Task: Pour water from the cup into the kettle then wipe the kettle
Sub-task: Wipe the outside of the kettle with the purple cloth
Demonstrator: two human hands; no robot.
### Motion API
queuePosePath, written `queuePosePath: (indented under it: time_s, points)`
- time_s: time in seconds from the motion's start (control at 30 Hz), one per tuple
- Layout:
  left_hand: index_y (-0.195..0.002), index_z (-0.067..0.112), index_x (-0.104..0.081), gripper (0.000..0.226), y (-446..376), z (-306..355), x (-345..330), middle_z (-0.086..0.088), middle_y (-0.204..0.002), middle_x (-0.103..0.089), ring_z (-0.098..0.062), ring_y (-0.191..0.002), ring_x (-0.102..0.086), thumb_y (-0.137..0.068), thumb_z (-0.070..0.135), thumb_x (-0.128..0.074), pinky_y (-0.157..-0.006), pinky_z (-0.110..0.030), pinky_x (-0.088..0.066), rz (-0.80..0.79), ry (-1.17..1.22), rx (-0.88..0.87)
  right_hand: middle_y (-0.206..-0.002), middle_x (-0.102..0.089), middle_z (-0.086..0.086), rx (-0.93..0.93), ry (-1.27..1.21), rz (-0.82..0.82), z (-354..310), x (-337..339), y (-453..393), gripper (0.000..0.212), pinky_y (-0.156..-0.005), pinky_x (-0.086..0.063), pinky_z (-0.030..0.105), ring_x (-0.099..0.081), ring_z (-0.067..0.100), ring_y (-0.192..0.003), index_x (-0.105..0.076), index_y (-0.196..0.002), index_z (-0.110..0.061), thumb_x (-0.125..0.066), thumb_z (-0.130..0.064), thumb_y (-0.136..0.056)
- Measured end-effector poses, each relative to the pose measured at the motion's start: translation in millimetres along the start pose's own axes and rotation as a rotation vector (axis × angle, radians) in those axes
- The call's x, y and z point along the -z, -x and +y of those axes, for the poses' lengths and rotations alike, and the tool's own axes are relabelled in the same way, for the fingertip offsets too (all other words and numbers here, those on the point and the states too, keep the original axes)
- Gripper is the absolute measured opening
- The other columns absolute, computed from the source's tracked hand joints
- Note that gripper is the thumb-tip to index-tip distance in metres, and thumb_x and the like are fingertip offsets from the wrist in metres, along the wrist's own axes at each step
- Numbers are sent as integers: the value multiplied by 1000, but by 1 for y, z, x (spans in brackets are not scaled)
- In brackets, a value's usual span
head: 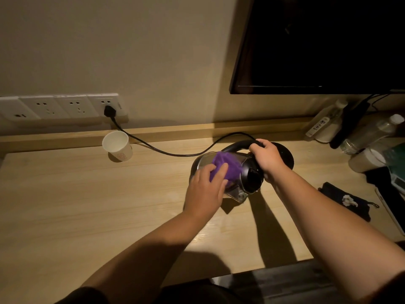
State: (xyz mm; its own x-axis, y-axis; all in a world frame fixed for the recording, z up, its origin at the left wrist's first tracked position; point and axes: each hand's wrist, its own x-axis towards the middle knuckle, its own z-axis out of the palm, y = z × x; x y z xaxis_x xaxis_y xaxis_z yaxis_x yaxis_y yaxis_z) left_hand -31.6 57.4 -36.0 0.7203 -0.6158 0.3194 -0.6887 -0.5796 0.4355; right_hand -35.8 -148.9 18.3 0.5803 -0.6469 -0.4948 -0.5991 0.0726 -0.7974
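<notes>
Wiping the kettle (pixel 236 172) is the step in hand, judging from the head view: it lies tipped on its side at the centre of the surface (pixel 76 205), mouth turned toward me. My right hand (pixel 268 159) is wrapped tight round the black handle at the kettle's 1 o'clock, and my left hand (pixel 205 189) presses the purple cloth (pixel 225 165) flat on the glass wall at its 9 o'clock, fingers fairly straight. To do this well, I should keep the handle grip firm so the body cannot roll, sweep the cloth round the wall, and watch the mouth, since any water inside could spill. The paper cup (pixel 117 145) stands upright at 10 o'clock, well apart. I count one kettle, one cloth, one cup, one black cord (pixel 166 152) and three clear bottles (pixel 372 132) at 3 o'clock.
</notes>
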Motion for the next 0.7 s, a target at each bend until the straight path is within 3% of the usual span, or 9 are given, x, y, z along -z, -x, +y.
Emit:
queuePosePath:
  time_s: [0.13,0.3,0.47,0.57,0.7]
  points:
    - [-143,22,-38,45,3,-36,0,-7,-130,-47,-17,-109,-51,-99,31,-46,-82,-30,-52,-90,-11,344,-111,-65,12,-43,-7,14,-6,-1,1,48,-73,-54,38,-66,29,-91,-51,-136,-20,-57,-25,-88]
    - [-145,21,-37,45,-4,-42,4,-5,-132,-45,-15,-108,-51,-101,32,-43,-81,-29,-53,-118,19,474,-101,-67,14,-78,-20,28,-16,-7,0,39,-63,-50,34,-67,29,-83,-58,-126,-13,-57,-22,-88]
    - [-143,24,-34,45,-2,-9,7,-7,-134,-41,-17,-108,-51,-100,30,-45,-82,-33,-54,-43,146,298,-89,-65,13,-121,-34,81,-17,-5,2,19,-59,-44,33,-61,27,-76,-61,-107,-10,-55,-19,-92]
    - [-140,20,-36,47,2,8,2,-13,-127,-48,-22,-103,-55,-96,31,-46,-77,-29,-53,-3,69,69,-90,-65,13,-147,-22,93,-18,-4,3,11,-62,-46,34,-61,26,-77,-59,-99,-12,-56,-21,-92]
    - [-138,15,-39,48,5,2,-4,-17,-120,-52,-27,-101,-56,-93,31,-46,-76,-34,-53,-7,-25,-80,-87,-64,10,-157,-10,88,-19,-4,3,8,-70,-50,35,-61,26,-77,-57,-95,-14,-56,-22,-93]
